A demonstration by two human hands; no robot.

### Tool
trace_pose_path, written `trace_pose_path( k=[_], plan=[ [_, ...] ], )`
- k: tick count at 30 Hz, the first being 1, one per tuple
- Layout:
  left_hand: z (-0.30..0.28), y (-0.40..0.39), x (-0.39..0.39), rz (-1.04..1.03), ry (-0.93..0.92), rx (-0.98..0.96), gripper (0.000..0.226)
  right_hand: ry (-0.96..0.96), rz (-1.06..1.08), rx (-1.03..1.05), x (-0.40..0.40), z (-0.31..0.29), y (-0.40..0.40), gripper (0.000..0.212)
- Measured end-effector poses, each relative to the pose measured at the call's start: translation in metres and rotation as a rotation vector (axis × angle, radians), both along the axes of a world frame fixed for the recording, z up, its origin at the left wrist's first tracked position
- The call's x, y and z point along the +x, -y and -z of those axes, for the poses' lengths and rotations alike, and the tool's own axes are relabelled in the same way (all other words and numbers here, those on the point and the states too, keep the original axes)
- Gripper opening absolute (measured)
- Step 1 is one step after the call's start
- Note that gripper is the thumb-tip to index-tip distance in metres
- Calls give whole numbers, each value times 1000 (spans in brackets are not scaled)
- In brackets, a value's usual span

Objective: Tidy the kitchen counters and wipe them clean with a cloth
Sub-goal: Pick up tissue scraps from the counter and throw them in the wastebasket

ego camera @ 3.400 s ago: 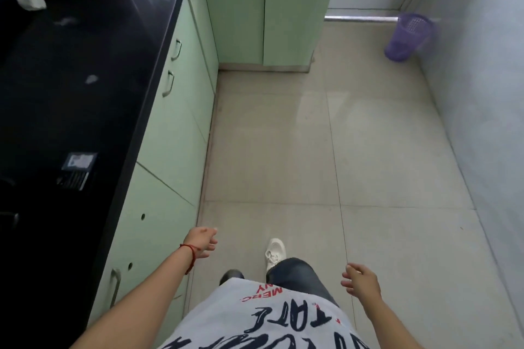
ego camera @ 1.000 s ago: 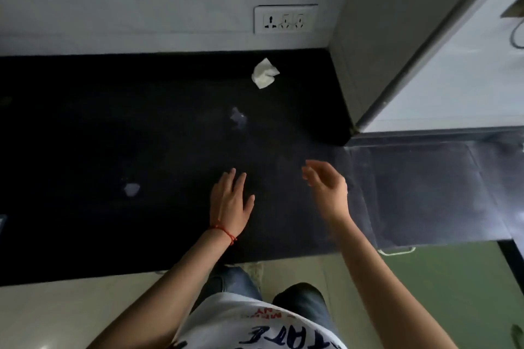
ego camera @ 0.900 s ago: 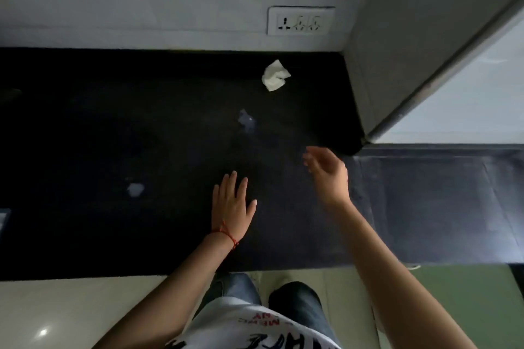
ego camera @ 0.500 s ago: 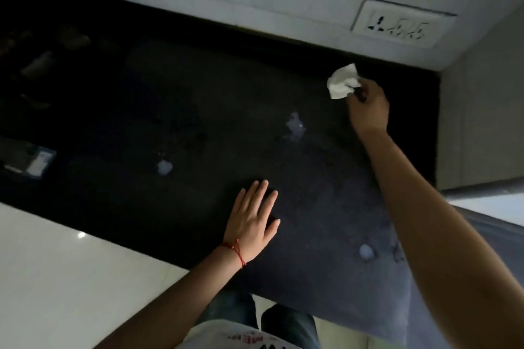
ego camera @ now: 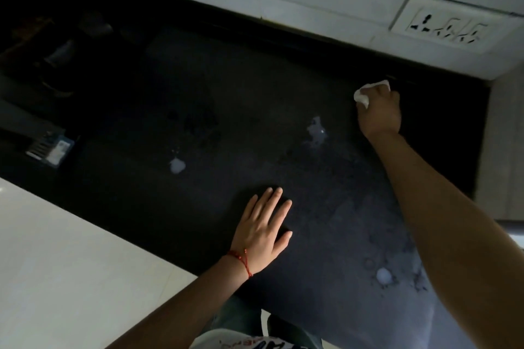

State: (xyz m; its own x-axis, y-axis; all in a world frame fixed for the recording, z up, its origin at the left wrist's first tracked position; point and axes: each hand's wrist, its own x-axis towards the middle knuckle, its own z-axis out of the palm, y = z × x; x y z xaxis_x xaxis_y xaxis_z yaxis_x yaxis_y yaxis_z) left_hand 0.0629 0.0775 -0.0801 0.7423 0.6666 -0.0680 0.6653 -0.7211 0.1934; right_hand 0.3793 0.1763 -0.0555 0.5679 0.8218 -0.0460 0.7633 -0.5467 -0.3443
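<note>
My right hand [ego camera: 380,110] is at the worktop's [ego camera: 255,99] far right corner, below the wall socket [ego camera: 450,27]. Grip clenched around the white cloth [ego camera: 363,95]; the wad shows at the far and left side of my fist, over the dark surface. My left hand [ego camera: 262,231] lies flat, fingers spread, palm down near the front edge, holding nothing. Pale wet spots: one [ego camera: 317,130] just left of my right wrist, one [ego camera: 177,165] mid-worktop, one [ego camera: 383,274] near the front edge.
</note>
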Motion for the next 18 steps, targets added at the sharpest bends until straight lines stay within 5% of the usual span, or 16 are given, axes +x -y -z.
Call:
trace_pose_path(
  k=[7, 13, 18],
  plan=[
    [-3, -1, 0, 11, 1, -3, 54, -53, 84, 8, -27, -11, 33, 31],
    [-6, -5, -1, 25, -37, -65, 55, -147, 227, 408, -75, -39, 93, 23],
    [-9, -4, 1, 49, -47, -55, 54, -190, 338, 531, -118, -47, 165, 15]
  ],
)
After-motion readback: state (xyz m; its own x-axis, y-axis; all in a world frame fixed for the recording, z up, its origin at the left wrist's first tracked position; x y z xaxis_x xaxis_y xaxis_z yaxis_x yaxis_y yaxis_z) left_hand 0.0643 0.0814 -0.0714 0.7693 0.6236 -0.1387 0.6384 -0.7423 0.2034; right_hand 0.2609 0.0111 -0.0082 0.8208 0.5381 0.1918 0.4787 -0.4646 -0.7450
